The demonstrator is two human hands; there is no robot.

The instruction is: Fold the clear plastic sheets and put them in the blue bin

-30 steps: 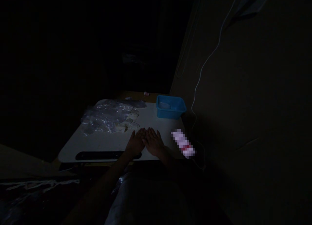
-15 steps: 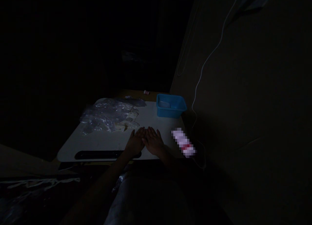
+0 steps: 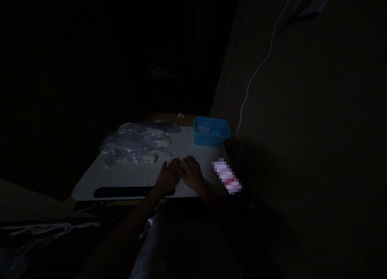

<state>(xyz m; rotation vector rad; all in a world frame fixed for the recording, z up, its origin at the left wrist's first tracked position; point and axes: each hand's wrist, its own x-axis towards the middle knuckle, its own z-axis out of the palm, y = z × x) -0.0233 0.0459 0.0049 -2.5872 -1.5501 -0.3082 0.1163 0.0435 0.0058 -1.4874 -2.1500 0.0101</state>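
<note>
In the dim head view, my left hand point(image 3: 168, 176) lies low over the front of a white tabletop point(image 3: 121, 173), its fingers stretched forward and its thumb apart. Close beside it is my right hand point(image 3: 192, 175), turned slightly on its side with the fingers extended. The two hands almost meet at the inner edges. No object shows in either one. Just beyond my left hand, pale flat pieces point(image 3: 163, 149) stick out from a heap of crinkled clear plastic bags point(image 3: 130, 144). Shadow hides the finer details.
A blue plastic basket point(image 3: 211, 140) stands at the table's back right, with something pale inside. A lit, pixelated phone-like object point(image 3: 226, 175) lies at the right edge. A white cable point(image 3: 248, 85) hangs along the wall. A dark slotted strip point(image 3: 121, 191) runs along the table's front.
My right hand has rolled, and its fingers have shifted slightly up and away from my left hand. The left hand has barely moved. The view has shifted very slightly.
</note>
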